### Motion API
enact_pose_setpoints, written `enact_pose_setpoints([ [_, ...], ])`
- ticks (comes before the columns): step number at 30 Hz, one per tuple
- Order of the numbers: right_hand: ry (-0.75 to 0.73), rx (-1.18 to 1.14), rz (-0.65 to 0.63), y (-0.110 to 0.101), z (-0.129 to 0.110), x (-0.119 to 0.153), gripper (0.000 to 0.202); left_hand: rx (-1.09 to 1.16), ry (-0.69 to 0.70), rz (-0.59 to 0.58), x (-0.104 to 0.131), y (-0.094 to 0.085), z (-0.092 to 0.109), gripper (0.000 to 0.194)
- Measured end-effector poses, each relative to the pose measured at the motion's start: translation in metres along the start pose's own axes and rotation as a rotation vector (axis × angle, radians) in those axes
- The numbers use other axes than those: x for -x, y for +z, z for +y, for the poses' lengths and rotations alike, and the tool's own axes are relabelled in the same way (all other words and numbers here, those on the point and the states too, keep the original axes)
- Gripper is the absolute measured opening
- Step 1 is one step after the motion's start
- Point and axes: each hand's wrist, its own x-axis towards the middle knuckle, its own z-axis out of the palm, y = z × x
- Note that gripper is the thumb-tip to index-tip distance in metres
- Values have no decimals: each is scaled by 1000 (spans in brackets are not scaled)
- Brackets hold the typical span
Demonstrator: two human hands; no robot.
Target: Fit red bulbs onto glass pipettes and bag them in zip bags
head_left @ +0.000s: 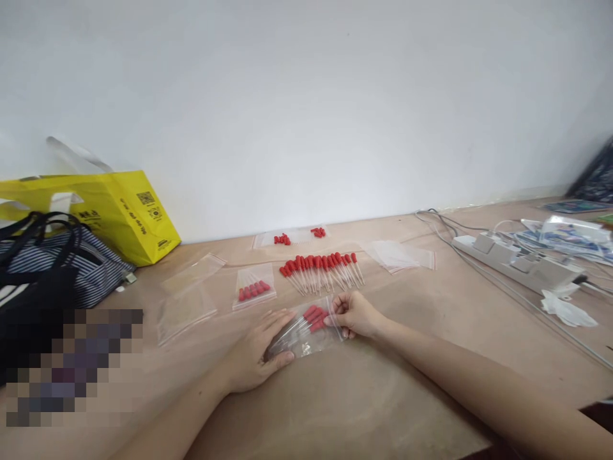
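A clear zip bag (313, 345) with several red-bulbed glass droppers (313, 315) inside lies on the table in front of me. At its left end, my left hand (253, 351) holds the bag between thumb and fingers. My right hand (352, 314) pinches the zip edge at the right end, close to the red bulbs. Just beyond is a fanned row of loose droppers (320, 271), bulbs pointing away from me. To the left of that row lies another zip bag (242, 305) holding several droppers.
Flat zip bags (186, 313) lie at left, more bags (395, 255) at right. More red-bulbed droppers (282, 239) rest in a bag by the wall. A yellow bag (129, 217) and striped bag (105, 268) stand left; a power strip (517, 262) with cables sits right.
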Motion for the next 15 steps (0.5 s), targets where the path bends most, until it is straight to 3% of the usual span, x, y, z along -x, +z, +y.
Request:
enact_pose_setpoints([
  [2,-26,92,26,-5,1,-3,27,0,3,-2,0,1,-2,58],
  [4,-55,263,149,-20,-1,-10,15,3,0,-8,0,1,-2,59],
  [6,-86,458,423,-43,-6,-23,9,6,-9,-16,-1,1,-1,58],
  [10,-45,562,686,-88,-17,-60,14,-4,-41,-30,-3,-1,4,57],
  [15,53,624,715,-102,-18,-101,14,13,-44,-42,-2,-4,10,52],
])
